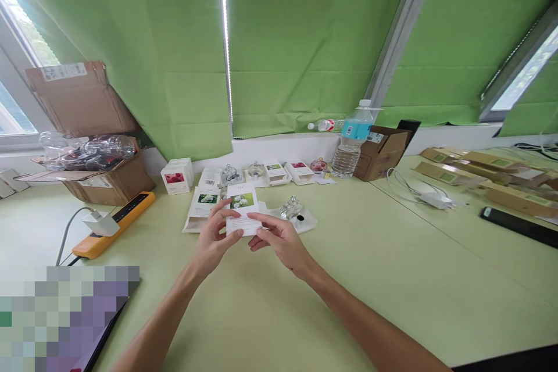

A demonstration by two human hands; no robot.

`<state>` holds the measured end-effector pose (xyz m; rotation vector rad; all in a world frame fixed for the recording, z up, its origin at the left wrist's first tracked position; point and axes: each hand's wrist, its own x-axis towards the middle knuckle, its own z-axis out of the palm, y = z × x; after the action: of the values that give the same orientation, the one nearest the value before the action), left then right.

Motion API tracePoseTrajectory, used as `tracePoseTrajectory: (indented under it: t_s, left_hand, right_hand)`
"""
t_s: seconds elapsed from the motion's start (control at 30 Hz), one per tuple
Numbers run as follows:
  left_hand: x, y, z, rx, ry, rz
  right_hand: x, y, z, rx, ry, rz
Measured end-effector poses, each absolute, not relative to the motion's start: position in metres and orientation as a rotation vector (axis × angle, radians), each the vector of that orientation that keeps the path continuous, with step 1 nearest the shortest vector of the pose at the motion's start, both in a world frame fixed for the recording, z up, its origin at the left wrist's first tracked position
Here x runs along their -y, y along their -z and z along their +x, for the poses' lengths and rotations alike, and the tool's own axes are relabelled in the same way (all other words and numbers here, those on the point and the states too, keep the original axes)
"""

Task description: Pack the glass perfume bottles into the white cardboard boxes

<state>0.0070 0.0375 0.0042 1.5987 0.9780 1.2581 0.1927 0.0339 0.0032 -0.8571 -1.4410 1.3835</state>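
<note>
Between my two hands is a small white box (242, 222) printed with white flowers on green, its printed face toward me. My left hand (214, 233) is closed on its left side, thumb at the bottom edge. My right hand (279, 237) grips the lower right side with thumb and fingers. Behind my left hand lies a similar white packet (203, 203) with a flower picture. Just beyond my right hand, a clear glass bottle (291, 208) rests by a white tray (308, 221) with a small black round piece on it.
Along the wall stand a stack of white boxes (176, 176), several glass bottles and a large water bottle (351, 142). A carton (111, 180) and an orange power strip (117, 226) lie left. A white charger (436, 200), a black phone-like object (521, 226) and brown packages (453, 177) are right.
</note>
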Motion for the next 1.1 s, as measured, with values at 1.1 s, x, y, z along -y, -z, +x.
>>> tracePoseTrajectory:
  t_s: [1.1]
  left_hand:
    - [-0.0350,-0.0071,0.0101,-1.023,-1.316,1.626]
  right_hand:
    - [-0.0312,-0.0095,0.1965,1.547,-1.308,-0.893]
